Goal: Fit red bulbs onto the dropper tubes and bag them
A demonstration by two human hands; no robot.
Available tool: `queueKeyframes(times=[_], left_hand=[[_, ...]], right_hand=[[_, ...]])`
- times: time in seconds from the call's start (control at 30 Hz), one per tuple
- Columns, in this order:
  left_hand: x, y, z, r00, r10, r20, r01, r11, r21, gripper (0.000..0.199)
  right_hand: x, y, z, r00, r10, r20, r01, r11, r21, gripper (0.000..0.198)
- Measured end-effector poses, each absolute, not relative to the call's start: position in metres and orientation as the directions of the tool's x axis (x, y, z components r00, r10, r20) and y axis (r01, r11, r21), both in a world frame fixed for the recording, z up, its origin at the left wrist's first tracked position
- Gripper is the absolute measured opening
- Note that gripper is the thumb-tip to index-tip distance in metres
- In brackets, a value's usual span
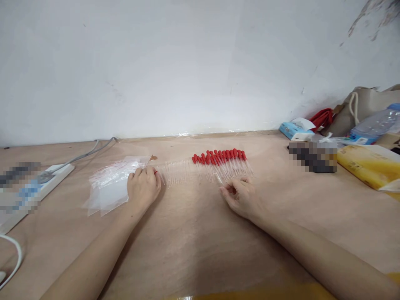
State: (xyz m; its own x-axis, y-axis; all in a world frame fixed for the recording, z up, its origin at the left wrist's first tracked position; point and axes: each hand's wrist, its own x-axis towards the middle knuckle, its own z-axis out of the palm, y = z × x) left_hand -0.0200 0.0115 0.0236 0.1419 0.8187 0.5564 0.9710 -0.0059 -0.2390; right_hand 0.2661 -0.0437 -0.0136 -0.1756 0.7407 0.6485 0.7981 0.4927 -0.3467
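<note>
My left hand (144, 186) is closed beside the right edge of several clear zip bags (109, 189). A speck of red shows at its fingertips, but what they hold is mostly hidden. Just right of it lies a row of thin clear glass dropper tubes (176, 173), without bulbs. My right hand (241, 195) pinches a clear glass dropper tube (219, 179) between thumb and fingers, its end pointing up and left. Beyond that hand, several droppers with red rubber bulbs (220, 156) lie side by side, bulbs toward the wall.
A white power strip (58, 177) with a grey cable (84, 155) lies at left. At right are a blue tissue pack (292, 130), a yellow pack (368, 164), a plastic bottle (375, 125) and a beige bag (346, 112). The wall (187, 66) bounds the table's back.
</note>
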Motion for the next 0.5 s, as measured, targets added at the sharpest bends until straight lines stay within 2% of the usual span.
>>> queueKeyframes(times=[0.07, 0.13, 0.2, 0.27, 0.33, 0.4, 0.5], left_hand=[[-0.014, 0.008, 0.027, 0.152, 0.797, 0.584, 0.972, -0.014, -0.233, 0.028], [-0.006, 0.004, 0.025, 0.173, 0.783, 0.597, 0.983, -0.106, -0.147, 0.028], [0.005, -0.004, 0.017, 0.209, 0.774, 0.597, 0.957, -0.286, 0.036, 0.025], [0.017, -0.013, 0.006, 0.258, 0.78, 0.57, 0.844, -0.469, 0.26, 0.023], [0.028, -0.023, -0.004, 0.363, 0.79, 0.494, 0.716, -0.576, 0.394, 0.023], [0.035, -0.03, -0.009, 0.439, 0.785, 0.437, 0.64, -0.615, 0.462, 0.019], [0.039, -0.035, -0.007, 0.454, 0.79, 0.413, 0.598, -0.613, 0.516, 0.018]], right_hand=[[0.266, -0.043, -0.014, -0.16, 0.745, 0.647, 0.781, 0.497, -0.379, 0.018], [0.267, -0.044, -0.013, -0.147, 0.753, 0.641, 0.761, 0.5, -0.413, 0.014], [0.267, -0.044, -0.013, -0.181, 0.756, 0.63, 0.732, 0.531, -0.427, 0.013], [0.267, -0.045, -0.013, -0.255, 0.744, 0.617, 0.697, 0.584, -0.416, 0.018], [0.266, -0.046, -0.012, -0.329, 0.723, 0.607, 0.666, 0.634, -0.395, 0.021], [0.265, -0.047, -0.012, -0.377, 0.706, 0.599, 0.65, 0.663, -0.372, 0.022], [0.263, -0.049, -0.011, -0.427, 0.694, 0.579, 0.652, 0.68, -0.336, 0.021]])
